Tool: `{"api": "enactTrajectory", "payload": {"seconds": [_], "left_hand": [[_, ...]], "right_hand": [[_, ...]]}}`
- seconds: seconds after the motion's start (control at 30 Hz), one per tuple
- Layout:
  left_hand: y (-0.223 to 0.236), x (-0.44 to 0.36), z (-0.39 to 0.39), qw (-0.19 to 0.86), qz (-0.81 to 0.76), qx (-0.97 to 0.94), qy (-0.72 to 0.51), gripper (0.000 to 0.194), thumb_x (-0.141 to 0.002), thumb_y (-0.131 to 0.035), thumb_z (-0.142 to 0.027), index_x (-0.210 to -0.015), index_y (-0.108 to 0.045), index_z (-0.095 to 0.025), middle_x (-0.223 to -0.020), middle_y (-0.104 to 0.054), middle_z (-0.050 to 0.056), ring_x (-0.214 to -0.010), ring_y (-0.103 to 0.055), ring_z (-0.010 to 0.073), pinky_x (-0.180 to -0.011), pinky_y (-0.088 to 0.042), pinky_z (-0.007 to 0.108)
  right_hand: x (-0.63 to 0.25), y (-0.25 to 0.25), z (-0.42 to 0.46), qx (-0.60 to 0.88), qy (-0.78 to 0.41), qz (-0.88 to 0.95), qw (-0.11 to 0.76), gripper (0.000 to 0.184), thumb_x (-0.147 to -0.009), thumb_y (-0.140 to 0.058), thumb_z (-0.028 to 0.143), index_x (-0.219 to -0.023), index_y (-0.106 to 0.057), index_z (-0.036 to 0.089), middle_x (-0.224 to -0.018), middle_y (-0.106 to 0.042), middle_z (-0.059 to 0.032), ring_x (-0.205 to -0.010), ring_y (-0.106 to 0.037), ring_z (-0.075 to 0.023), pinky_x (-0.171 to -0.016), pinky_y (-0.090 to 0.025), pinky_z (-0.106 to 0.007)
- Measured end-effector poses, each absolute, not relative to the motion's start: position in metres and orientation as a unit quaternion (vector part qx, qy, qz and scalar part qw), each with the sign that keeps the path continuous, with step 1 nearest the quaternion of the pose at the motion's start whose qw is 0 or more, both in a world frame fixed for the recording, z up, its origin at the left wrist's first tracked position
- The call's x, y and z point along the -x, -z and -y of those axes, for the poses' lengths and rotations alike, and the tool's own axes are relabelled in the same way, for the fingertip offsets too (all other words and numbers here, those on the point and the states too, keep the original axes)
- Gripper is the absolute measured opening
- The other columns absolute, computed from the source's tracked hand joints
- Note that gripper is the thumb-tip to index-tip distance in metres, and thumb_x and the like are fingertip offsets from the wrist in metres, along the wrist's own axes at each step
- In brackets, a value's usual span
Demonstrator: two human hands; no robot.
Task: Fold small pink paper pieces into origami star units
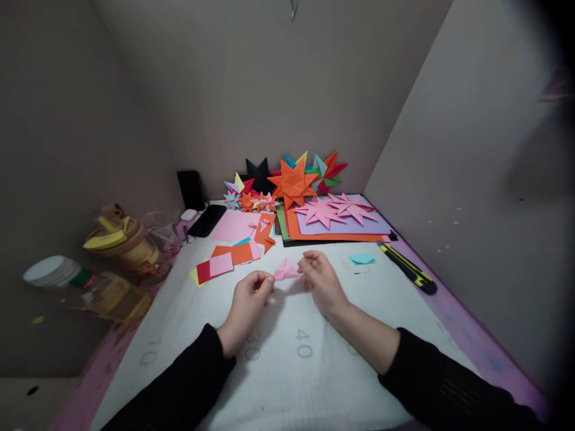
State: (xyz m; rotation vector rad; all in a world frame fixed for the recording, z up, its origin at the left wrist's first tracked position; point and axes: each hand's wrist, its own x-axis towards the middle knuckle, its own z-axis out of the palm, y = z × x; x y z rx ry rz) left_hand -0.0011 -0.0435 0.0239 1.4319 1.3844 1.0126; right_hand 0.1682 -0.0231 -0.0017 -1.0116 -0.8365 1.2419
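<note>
A small folded pink paper piece (286,270) is held between my two hands just above the white cutting mat (278,359). My left hand (249,299) pinches its left tip with thumb and fingers. On its right edge, my right hand (321,278) grips with curled fingers. Both arms are in black sleeves.
Paper stars (294,182) in orange, pink and other colours lie on stacked coloured sheets (336,227) at the back. Loose cut squares (224,260) sit left of my hands, a teal scrap (362,258) and a yellow-black utility knife (406,267) right. A phone (207,219) and jars (121,239) stand at left.
</note>
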Motion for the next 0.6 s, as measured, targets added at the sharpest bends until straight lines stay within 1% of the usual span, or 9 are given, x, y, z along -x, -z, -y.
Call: {"api": "enactTrajectory", "payload": {"seconds": [0.07, 0.1, 0.17, 0.23, 0.37, 0.47, 0.53, 0.6], "left_hand": [[-0.023, 0.000, 0.043, 0.462, -0.560, -0.545, -0.420, 0.024, -0.079, -0.056, -0.039, -0.074, -0.059, -0.015, -0.061, -0.057, -0.002, -0.049, -0.047, 0.0096, -0.047, -0.036, 0.020], [-0.023, -0.001, 0.043, 0.469, -0.559, -0.539, -0.421, 0.025, -0.079, -0.056, -0.040, -0.074, -0.059, -0.015, -0.061, -0.057, -0.003, -0.048, -0.046, 0.0091, -0.046, -0.036, 0.020], [-0.023, -0.002, 0.044, 0.479, -0.554, -0.539, -0.416, 0.025, -0.079, -0.057, -0.040, -0.074, -0.059, -0.015, -0.060, -0.057, -0.003, -0.047, -0.045, 0.0086, -0.046, -0.035, 0.020], [-0.023, -0.005, 0.046, 0.484, -0.548, -0.554, -0.398, 0.025, -0.078, -0.058, -0.039, -0.073, -0.060, -0.015, -0.059, -0.056, -0.003, -0.049, -0.045, 0.0089, -0.046, -0.035, 0.019], [-0.021, -0.007, 0.048, 0.491, -0.531, -0.589, -0.361, 0.024, -0.078, -0.057, -0.038, -0.073, -0.061, -0.014, -0.061, -0.057, -0.002, -0.050, -0.047, 0.0094, -0.049, -0.037, 0.020], [-0.018, -0.006, 0.048, 0.486, -0.517, -0.615, -0.345, 0.025, -0.078, -0.056, -0.035, -0.066, -0.059, -0.013, -0.059, -0.056, -0.001, -0.052, -0.047, 0.0100, -0.052, -0.038, 0.022], [-0.016, -0.006, 0.046, 0.480, -0.520, -0.623, -0.334, 0.024, -0.076, -0.058, -0.033, -0.062, -0.058, -0.013, -0.058, -0.055, -0.001, -0.054, -0.048, 0.0109, -0.054, -0.038, 0.022], [-0.015, -0.004, 0.044, 0.484, -0.520, -0.618, -0.337, 0.021, -0.072, -0.062, -0.032, -0.064, -0.058, -0.013, -0.061, -0.057, 0.000, -0.057, -0.051, 0.0120, -0.056, -0.040, 0.023]], "right_hand": [[-0.159, 0.003, 0.031, 0.412, -0.603, 0.414, 0.543, 0.037, -0.069, -0.069, 0.038, -0.098, -0.051, 0.022, -0.073, -0.055, 0.0044, -0.046, -0.041, -0.0060, -0.040, -0.027, -0.019], [-0.154, 0.003, 0.035, 0.403, -0.628, 0.433, 0.506, 0.036, -0.069, -0.070, 0.038, -0.096, -0.053, 0.021, -0.066, -0.052, 0.0056, -0.043, -0.037, -0.0055, -0.039, -0.023, -0.019], [-0.147, 0.004, 0.038, 0.405, -0.641, 0.440, 0.482, 0.027, -0.070, -0.069, 0.038, -0.084, -0.056, 0.019, -0.055, -0.045, 0.0076, -0.040, -0.032, -0.0053, -0.038, -0.019, -0.019], [-0.145, 0.005, 0.038, 0.424, -0.632, 0.428, 0.488, 0.024, -0.072, -0.068, 0.038, -0.073, -0.055, 0.018, -0.048, -0.040, 0.0085, -0.039, -0.030, -0.0056, -0.039, -0.018, -0.020], [-0.148, 0.006, 0.036, 0.429, -0.625, 0.421, 0.498, 0.025, -0.073, -0.066, 0.036, -0.065, -0.051, 0.018, -0.046, -0.041, 0.0083, -0.040, -0.031, -0.0060, -0.041, -0.019, -0.020], [-0.150, 0.007, 0.037, 0.421, -0.617, 0.455, 0.485, 0.026, -0.072, -0.067, 0.036, -0.063, -0.051, 0.018, -0.051, -0.044, 0.0070, -0.045, -0.036, -0.0070, -0.044, -0.024, -0.020], [-0.151, 0.009, 0.037, 0.426, -0.598, 0.480, 0.480, 0.026, -0.070, -0.069, 0.036, -0.062, -0.052, 0.017, -0.054, -0.047, 0.0060, -0.049, -0.040, -0.0082, -0.047, -0.029, -0.021], [-0.152, 0.011, 0.036, 0.434, -0.583, 0.493, 0.478, 0.028, -0.070, -0.069, 0.037, -0.061, -0.051, 0.017, -0.055, -0.049, 0.0055, -0.051, -0.042, -0.0089, -0.049, -0.031, -0.021]]}}
